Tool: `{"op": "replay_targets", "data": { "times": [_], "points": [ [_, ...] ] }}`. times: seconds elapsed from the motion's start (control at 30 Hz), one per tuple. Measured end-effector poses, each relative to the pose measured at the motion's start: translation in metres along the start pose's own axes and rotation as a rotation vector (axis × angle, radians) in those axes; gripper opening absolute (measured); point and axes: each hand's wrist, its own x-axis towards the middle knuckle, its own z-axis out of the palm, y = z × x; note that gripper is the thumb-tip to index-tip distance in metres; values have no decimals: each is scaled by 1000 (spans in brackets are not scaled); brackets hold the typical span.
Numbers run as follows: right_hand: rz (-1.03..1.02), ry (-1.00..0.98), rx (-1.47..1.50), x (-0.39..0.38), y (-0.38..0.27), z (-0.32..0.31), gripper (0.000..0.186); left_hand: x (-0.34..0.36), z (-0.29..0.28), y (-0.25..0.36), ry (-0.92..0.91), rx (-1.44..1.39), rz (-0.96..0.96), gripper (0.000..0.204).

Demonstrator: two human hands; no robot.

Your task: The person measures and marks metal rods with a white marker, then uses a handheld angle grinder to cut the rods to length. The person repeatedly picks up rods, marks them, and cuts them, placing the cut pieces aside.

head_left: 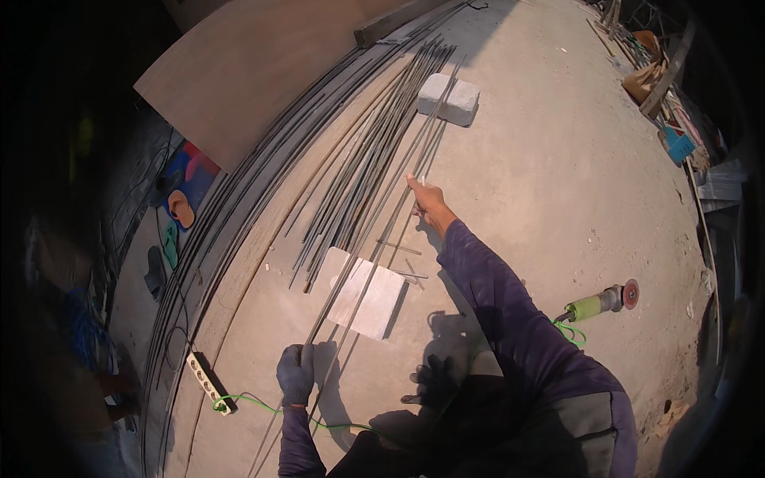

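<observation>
Several long, thin steel rods (382,227) slant across the view, resting on a pale block (460,95) farther off and a whitish block (366,299) nearer me. My left hand (296,373), in a dark glove, is closed around the rods at their near part, beyond the nearer block. Farther up, my bare right hand (431,204) has its fingers curled at the rods between the two blocks. A small whitish bit shows by its thumb, too small to name. Short rod pieces (410,275) lie beside the nearer block.
A bundle of rods (358,151) and longer bars (263,159) lie to the left. An angle grinder (594,305) with a green cord is on the concrete at right. A power strip (209,382) sits at lower left. A dark glove (434,381) lies near my legs.
</observation>
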Motion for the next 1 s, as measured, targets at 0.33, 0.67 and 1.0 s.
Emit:
{"op": "replay_targets", "data": {
  "times": [0.33, 0.67, 1.0],
  "points": [
    [23, -95, 182, 38, 6, 15, 69, 12, 9, -6, 38, -42, -159, 34],
    [28, -69, 207, 44, 9, 21, 59, 9, 12, -18, 67, -95, -147, 28],
    [-86, 152, -28, 37, 3, 27, 61, 4, 14, -17, 146, -138, -132, 28]
  ]
}}
